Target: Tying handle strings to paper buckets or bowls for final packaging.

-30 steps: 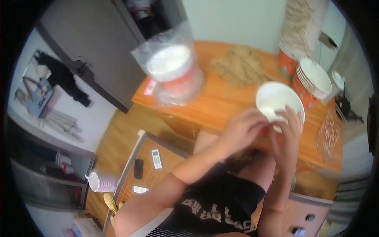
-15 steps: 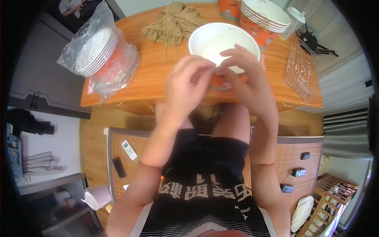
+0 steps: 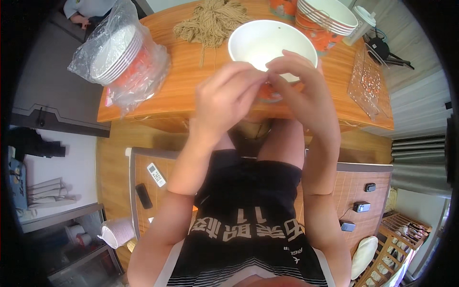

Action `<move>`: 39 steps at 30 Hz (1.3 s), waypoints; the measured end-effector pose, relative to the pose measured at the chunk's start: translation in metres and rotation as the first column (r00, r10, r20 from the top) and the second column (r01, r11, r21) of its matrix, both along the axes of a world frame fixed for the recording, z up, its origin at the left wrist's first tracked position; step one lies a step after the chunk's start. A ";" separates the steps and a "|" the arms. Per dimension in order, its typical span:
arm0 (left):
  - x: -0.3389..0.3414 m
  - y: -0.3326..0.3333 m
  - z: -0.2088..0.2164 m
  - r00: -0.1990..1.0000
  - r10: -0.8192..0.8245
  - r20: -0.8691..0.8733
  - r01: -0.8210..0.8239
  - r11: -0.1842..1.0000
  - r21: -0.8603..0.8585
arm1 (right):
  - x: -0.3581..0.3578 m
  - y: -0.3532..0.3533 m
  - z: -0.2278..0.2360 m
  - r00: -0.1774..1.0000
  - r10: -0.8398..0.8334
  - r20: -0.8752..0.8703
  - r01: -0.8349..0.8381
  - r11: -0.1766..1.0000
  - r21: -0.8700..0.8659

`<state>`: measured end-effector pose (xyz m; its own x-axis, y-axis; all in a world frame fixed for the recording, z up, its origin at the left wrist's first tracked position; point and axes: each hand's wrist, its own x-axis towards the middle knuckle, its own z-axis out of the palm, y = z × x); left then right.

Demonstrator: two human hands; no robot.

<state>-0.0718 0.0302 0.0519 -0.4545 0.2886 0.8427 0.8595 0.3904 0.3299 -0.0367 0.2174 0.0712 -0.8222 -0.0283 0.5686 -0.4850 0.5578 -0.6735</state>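
Note:
A large paper bucket [image 3: 251, 45], white inside and orange-red outside, stands on the wooden table in front of me. Just before its near rim, my left hand [image 3: 224, 98] and my right hand [image 3: 306, 91] meet at the fingertips. Both pinch with thumb and forefinger. Whatever lies between the fingertips is too small and blurred to make out. My hands cover part of the bucket's near side. Beyond my left hand, a loose bundle of tan twine [image 3: 213, 21] lies with strands trailing toward me.
Stacked paper buckets [image 3: 122, 64] in a clear plastic bag stand at the left. More stacked buckets [image 3: 321, 31], a lidded clear cup [image 3: 361, 24] and a transparent tray [image 3: 367, 86] with small orange bits are at the right. Another person's hand [image 3: 82, 21] shows at far upper left.
My left fingertips have come up and right to meet those of my right hand. The view has shifted slightly; the bucket keeps its place on the table.

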 end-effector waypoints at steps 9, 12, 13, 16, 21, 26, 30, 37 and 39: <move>-0.002 -0.001 0.001 0.985 -0.041 0.166 0.023 0.994 0.109 | -0.003 0.000 -0.001 1.000 0.019 -0.018 -0.019 1.000 0.007; -0.001 -0.003 0.006 0.992 -0.027 0.127 0.017 0.997 0.080 | -0.003 0.001 0.001 0.999 0.043 -0.015 -0.043 0.999 -0.006; -0.004 -0.005 0.005 0.998 -0.033 0.046 0.032 0.999 0.029 | -0.003 0.001 0.001 0.998 0.056 0.004 -0.056 0.998 -0.006; -0.009 -0.007 0.001 0.998 -0.047 -0.046 0.045 0.998 -0.042 | -0.001 -0.002 0.003 0.999 0.048 0.004 -0.048 0.999 -0.017; -0.008 -0.004 0.004 0.998 0.003 -0.060 -0.008 0.997 -0.073 | -0.004 -0.002 0.002 0.999 0.027 -0.023 -0.028 1.000 -0.015; -0.010 -0.003 0.006 0.948 -0.122 0.294 0.092 0.989 0.112 | -0.003 -0.005 0.005 0.999 0.025 0.026 -0.024 0.999 -0.024; -0.011 -0.008 0.008 0.922 -0.113 0.371 0.081 0.992 0.102 | 0.002 -0.006 0.009 0.999 -0.015 0.030 0.015 1.000 -0.005; -0.007 -0.018 0.009 0.806 -0.325 0.494 0.190 0.934 0.304 | 0.017 -0.004 0.015 0.988 -0.137 -0.075 0.151 0.962 0.228; -0.006 -0.020 0.009 0.796 -0.335 0.504 0.203 0.932 0.300 | 0.018 -0.009 0.015 0.984 -0.146 -0.101 0.170 0.939 0.300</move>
<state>-0.0778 0.0098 0.0609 -0.7837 0.3064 0.5402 0.5755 0.0311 0.8172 -0.0192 0.2085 0.0857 -0.7848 -0.0842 0.6140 -0.4169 0.8048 -0.4225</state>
